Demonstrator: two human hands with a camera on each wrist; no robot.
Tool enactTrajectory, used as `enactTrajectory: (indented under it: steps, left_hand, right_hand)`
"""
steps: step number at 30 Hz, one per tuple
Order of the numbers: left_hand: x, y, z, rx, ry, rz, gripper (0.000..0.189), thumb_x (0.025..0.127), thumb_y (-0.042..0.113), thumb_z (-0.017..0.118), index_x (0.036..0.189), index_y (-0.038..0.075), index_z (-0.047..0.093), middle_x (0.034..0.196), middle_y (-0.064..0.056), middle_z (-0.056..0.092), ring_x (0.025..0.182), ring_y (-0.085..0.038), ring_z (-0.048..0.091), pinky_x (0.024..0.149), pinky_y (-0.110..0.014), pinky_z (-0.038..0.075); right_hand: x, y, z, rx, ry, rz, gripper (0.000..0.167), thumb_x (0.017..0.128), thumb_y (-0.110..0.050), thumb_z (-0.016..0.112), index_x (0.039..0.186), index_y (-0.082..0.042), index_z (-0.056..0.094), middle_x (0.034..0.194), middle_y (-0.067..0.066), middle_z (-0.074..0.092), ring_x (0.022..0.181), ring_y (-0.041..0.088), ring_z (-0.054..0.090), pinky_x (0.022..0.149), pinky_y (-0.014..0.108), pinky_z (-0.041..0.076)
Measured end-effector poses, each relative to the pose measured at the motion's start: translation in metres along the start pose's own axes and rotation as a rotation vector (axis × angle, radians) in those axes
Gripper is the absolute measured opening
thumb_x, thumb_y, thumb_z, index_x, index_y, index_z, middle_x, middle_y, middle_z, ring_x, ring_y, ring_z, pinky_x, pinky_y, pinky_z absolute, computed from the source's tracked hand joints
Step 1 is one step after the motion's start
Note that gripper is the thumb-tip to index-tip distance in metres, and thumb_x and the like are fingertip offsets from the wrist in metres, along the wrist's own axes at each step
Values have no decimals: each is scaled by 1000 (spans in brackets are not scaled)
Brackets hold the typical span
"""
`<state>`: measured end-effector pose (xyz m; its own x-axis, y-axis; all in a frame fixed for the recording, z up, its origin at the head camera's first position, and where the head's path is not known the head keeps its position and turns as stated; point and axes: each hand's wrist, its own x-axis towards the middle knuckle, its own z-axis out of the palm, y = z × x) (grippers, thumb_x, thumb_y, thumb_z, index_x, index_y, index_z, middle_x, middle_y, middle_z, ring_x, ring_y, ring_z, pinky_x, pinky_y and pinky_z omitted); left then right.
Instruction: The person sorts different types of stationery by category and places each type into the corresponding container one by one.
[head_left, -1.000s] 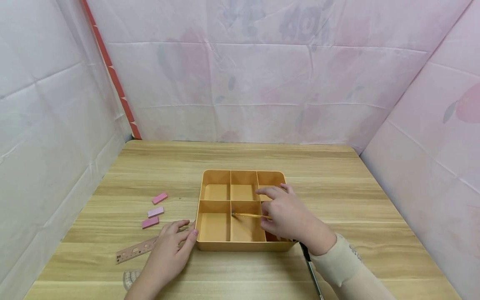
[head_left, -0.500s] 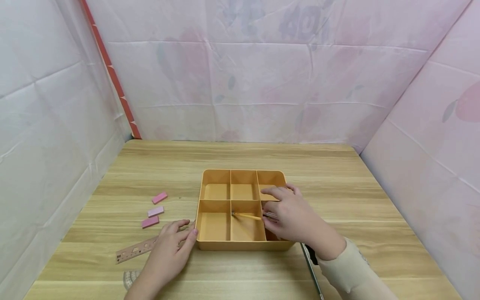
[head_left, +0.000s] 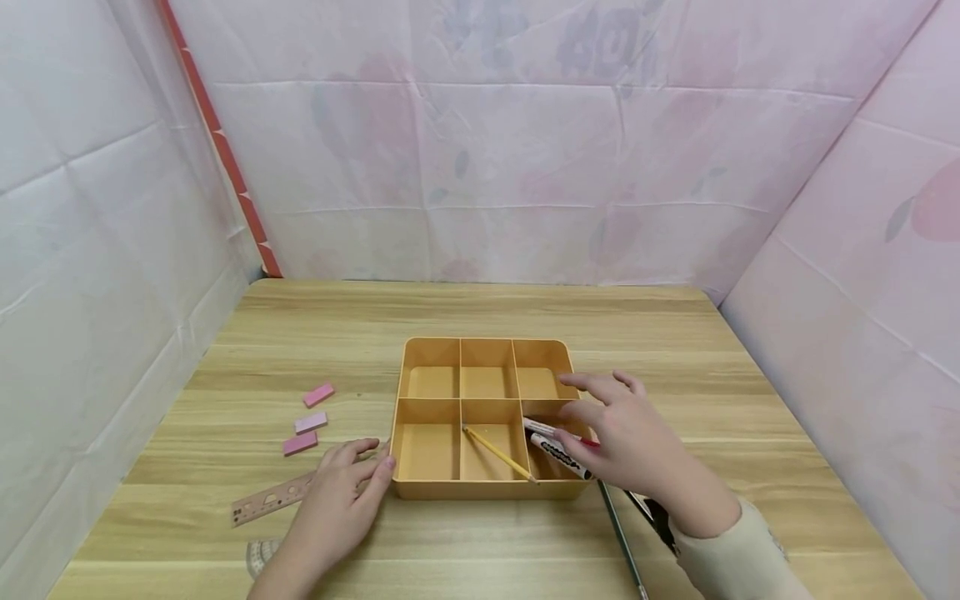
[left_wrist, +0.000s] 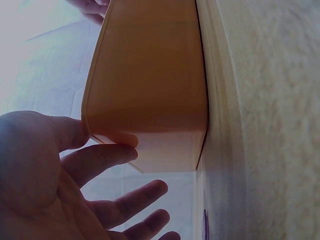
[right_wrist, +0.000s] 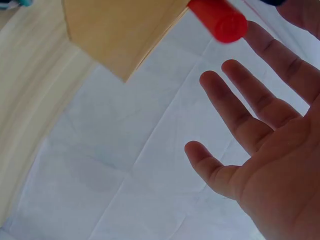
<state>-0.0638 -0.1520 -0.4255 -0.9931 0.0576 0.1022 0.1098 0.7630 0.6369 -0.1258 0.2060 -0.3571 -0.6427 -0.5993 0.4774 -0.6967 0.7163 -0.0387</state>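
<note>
the box (head_left: 487,491) stands on the table (head_left: 450,542), w/ 6 compartments. in the near right compt. are 2 markers: the red marker (head_left: 540,429), which is white w/ a red end, and the print marker (head_left: 558,456), white w/ black letters. both lie slanted. the red end is just beside the index tip of the r. hand (head_left: 626,437); if they touch, i can't tell. this hand has its fingers spread and relaxed, and it grips nothing that i can see. the l. hand (head_left: 341,496) is also relaxed: its thumb and index rest at the near left corner of the box.

the pencil (head_left: 498,454) is tilted in the near middle compt., one end by the divider, the other at the near rim.

handling, imo: the markers are prob. light, stiff & smooth, so they can roll or slip a bit. better to take each at mid barrel w/ thumb & index, not by the cap, b/c it may come off. the pencil is thin & light, its point may break; the end at the rim is easy to pinch. the box seems stiff, light plastic and may slide, so steady it by the corner.

on the left: 3 erasers (head_left: 311,422), ruler (head_left: 268,502), protractor (head_left: 261,556). on the right: a green stick (head_left: 622,542).
</note>
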Motion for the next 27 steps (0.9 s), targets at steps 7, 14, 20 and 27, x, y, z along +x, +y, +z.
enactTrajectory:
  steps: [7,14,20,27]
  left_hand:
    - [0,-2,1,0,-2,-5,39,108,40,53,126,13,75,141,-12,64,136,-39,51,106,-72,41]
    - [1,-2,1,0,3,3,39,108,40,53,126,13,75,141,-12,64,136,-39,52,106,-72,41]
    - [1,-2,0,-1,4,8,39,108,39,54,126,12,75,141,-13,64,136,-39,52,106,-72,41]
    - [1,-2,1,-4,6,9,39,108,39,54,125,12,76,140,-13,64,136,-39,52,106,-72,41]
  right_hand:
    - [-23,5,-8,24,31,61,11,81,-20,81,89,-17,76,126,14,70,108,30,67,93,72,42]
    - [-47,11,-13,49,83,136,15,87,-26,79,95,-14,77,124,14,70,104,33,70,92,69,41]
    - [-67,15,-14,35,81,219,23,73,-16,88,93,-14,77,122,13,71,103,34,71,91,64,40]
    - [-90,17,-12,2,8,338,21,74,-18,89,91,-15,78,123,14,71,104,35,70,89,66,41]
